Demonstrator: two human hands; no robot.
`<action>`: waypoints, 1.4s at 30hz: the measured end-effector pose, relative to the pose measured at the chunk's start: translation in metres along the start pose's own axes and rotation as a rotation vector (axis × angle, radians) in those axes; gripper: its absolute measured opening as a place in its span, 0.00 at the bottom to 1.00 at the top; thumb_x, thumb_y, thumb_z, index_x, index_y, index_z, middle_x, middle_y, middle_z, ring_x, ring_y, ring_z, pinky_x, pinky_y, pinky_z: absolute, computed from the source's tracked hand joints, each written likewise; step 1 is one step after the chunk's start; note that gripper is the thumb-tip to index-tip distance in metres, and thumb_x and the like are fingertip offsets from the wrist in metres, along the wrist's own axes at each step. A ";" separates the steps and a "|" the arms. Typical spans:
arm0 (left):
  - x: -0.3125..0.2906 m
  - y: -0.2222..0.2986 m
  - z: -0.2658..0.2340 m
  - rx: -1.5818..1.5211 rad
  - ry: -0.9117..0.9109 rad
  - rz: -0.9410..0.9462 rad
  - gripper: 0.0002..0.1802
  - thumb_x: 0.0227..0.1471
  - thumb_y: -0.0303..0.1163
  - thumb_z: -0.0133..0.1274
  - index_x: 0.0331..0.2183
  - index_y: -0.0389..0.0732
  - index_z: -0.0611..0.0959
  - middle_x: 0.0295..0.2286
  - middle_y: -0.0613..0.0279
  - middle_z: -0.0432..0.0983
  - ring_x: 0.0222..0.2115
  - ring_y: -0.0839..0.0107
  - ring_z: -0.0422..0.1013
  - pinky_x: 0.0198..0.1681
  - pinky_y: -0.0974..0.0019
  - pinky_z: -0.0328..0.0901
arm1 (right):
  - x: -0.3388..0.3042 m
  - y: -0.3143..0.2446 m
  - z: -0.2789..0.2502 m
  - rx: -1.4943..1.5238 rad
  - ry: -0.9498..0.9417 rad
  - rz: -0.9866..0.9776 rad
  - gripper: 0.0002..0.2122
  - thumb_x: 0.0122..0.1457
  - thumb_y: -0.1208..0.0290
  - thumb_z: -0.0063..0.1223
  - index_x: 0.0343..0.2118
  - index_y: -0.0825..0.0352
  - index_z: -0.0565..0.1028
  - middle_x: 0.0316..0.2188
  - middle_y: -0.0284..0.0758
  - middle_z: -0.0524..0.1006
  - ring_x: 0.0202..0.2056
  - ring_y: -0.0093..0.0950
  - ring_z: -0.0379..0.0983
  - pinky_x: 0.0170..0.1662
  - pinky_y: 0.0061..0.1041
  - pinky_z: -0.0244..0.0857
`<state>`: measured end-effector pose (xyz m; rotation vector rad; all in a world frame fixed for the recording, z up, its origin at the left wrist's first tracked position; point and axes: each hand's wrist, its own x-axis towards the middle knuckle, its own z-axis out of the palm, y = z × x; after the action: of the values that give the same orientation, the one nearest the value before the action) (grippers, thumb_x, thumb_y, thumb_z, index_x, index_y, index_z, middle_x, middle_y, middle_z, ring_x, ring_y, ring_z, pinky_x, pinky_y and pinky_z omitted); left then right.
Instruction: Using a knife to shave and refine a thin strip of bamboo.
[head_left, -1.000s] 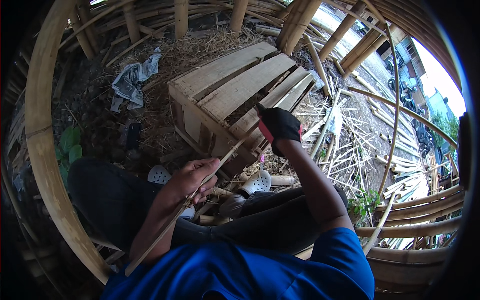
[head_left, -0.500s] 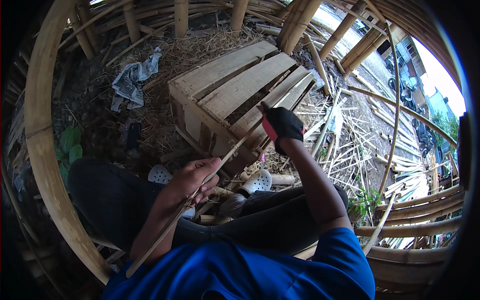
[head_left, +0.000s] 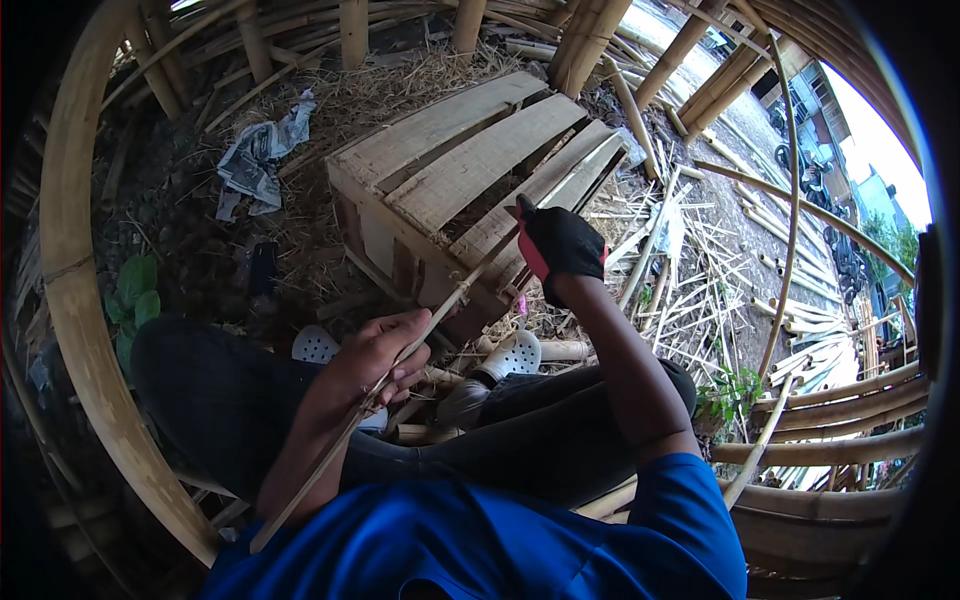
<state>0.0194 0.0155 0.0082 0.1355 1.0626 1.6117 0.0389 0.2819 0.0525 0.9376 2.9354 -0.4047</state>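
Observation:
A long, thin bamboo strip runs slantwise from beside my left forearm up toward the crate. My bare left hand is closed round it above my lap, with the thumb lying along the strip. My right hand, in a black and red glove, is closed on the strip farther up, its thumb pointing forward. The gloved fingers hide that part of the strip. Just beneath and beyond the glove stands a slatted wooden crate, with gaps between its top boards.
Cut bamboo pieces litter the ground at the right. Crumpled newspaper lies left of the crate on straw-strewn soil. A thick curved bamboo pole rises at my left. Bamboo rails stand at the right. My shoes are below the crate.
The view has shifted slightly, so the crate and ground appear a little higher and farther left. My gloved right hand sits slightly nearer the left hand; both keep their grip.

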 end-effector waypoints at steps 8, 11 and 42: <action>0.000 0.006 0.009 -0.053 -0.007 -0.006 0.16 0.71 0.47 0.42 0.37 0.45 0.75 0.10 0.74 0.58 0.05 0.83 0.57 0.06 0.76 0.54 | 0.009 0.015 -0.004 -0.003 0.010 -0.026 0.35 0.70 0.39 0.28 0.35 0.64 0.84 0.32 0.54 0.80 0.40 0.52 0.79 0.46 0.44 0.71; 0.007 -0.002 -0.001 -0.047 -0.016 -0.035 0.17 0.72 0.46 0.41 0.41 0.44 0.76 0.10 0.74 0.59 0.05 0.83 0.57 0.06 0.76 0.53 | -0.030 -0.014 0.018 0.012 0.027 -0.085 0.33 0.71 0.40 0.27 0.42 0.60 0.83 0.36 0.52 0.82 0.41 0.51 0.80 0.49 0.45 0.71; 0.003 0.007 -0.010 -0.358 -0.057 -0.003 0.28 0.71 0.43 0.34 0.58 0.30 0.70 0.22 0.59 0.71 0.12 0.74 0.71 0.10 0.74 0.64 | -0.005 0.014 0.007 0.504 -0.056 -0.161 0.31 0.67 0.39 0.43 0.39 0.67 0.83 0.29 0.47 0.80 0.31 0.41 0.76 0.43 0.37 0.67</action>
<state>0.0075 0.0131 0.0057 -0.0594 0.7166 1.7575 0.0503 0.2883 0.0431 0.6989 2.9151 -1.1976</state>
